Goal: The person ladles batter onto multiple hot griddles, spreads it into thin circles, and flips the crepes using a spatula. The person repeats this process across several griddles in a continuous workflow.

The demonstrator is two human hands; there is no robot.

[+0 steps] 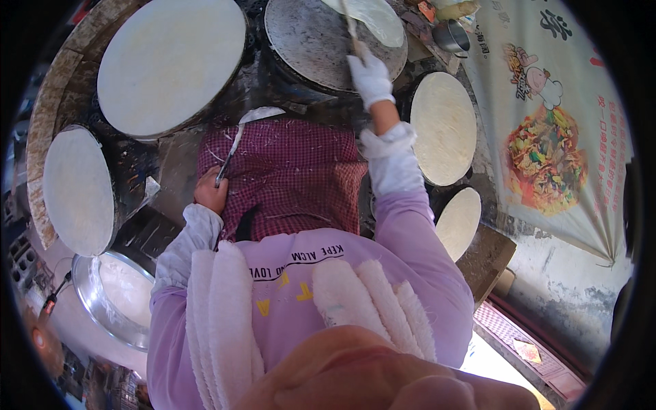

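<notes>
My right hand (370,79), in a white glove, grips a thin wooden stick (352,28) above a round dark griddle (307,43). Wet white batter (376,20) covers part of that griddle's far right side, beside the stick. My bare left hand (210,190) rests by the checked apron (292,164) at my lap and is closed around the dark handle of a spatula (230,154). The spatula's curved end is coated in white batter and points away from me, short of the griddle. The stick's far end runs out of view at the top.
Pale sheets of batter cover a large griddle (171,66), a left griddle (79,189) and two right ones (443,128) (459,223). A metal basin (84,302) holding whitish batter stands at lower left. A metal cup (451,36) sits far right, near a printed banner (553,128).
</notes>
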